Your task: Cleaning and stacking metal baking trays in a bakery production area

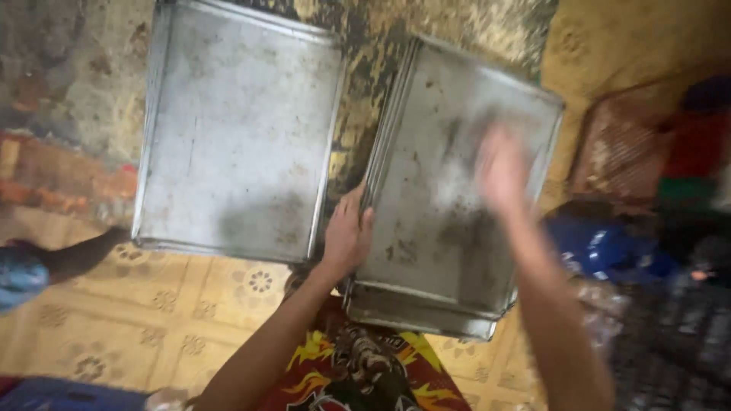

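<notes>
My left hand (346,236) grips the left rim of a stack of grey metal baking trays (426,274) that rests tilted in front of me. My right hand (501,169) is blurred over the top tray's inner surface, flat against or just above it; whether it holds anything I cannot tell. A second single metal tray (236,129) lies flat on the floor to the left, apart from both hands.
The floor has yellow patterned covering (175,304) near me and dark stained ground beyond. A blue object (601,251) and red and brown items (632,144) sit at the right. Someone's dark limb and blue cloth (23,270) show at the left edge.
</notes>
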